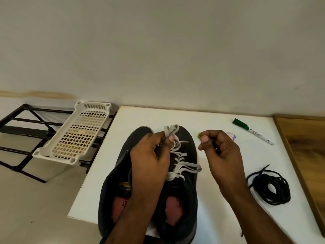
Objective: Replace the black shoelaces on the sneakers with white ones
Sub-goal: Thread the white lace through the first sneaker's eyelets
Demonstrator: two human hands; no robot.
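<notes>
My left hand (149, 155) pinches a bunched flat white shoelace (170, 131) over the toes of two dark fabric sneakers (186, 145), which sit side by side under my wrist on the white board (207, 118). My right hand (221, 152), curled and holding nothing I can see, hovers just right of them. Coiled black round laces (270, 187) lie further right, a green-capped marker (253, 131) beyond

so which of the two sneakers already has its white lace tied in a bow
The dark sneaker on the right: its white lace ends in a bow. The left dark sneaker's white lace is bunched in the left hand.
</notes>
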